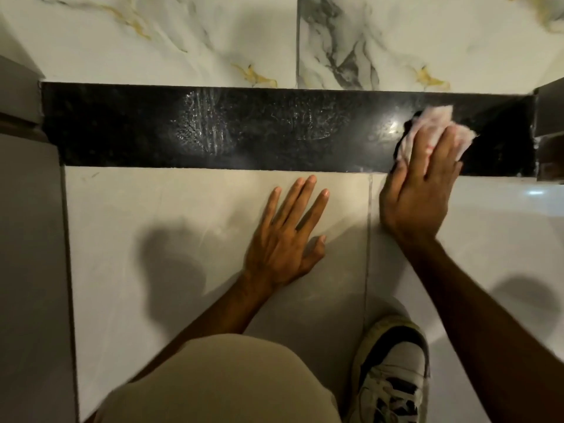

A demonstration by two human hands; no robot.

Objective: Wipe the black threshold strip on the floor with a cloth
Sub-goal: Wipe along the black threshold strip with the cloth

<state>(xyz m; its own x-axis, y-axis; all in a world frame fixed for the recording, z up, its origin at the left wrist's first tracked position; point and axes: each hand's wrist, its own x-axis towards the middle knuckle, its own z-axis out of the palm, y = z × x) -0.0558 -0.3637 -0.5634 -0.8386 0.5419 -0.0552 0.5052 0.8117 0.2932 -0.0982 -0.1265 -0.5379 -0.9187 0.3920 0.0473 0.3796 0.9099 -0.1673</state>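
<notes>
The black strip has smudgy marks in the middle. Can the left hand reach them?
Probably yes. The left hand lies flat on the tile near the smudgy marks, with nothing between them.

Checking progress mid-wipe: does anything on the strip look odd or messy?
Yes. A whitish, streaky smear sits on the strip, left of its middle, dull against the glossy black. The right hand presses the cloth at the far right end, away from it.

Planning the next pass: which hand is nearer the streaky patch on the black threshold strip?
Left. The left hand rests on pale tile diagonally below the patch; the right hand presses a pinkish cloth far right on the strip.
</notes>
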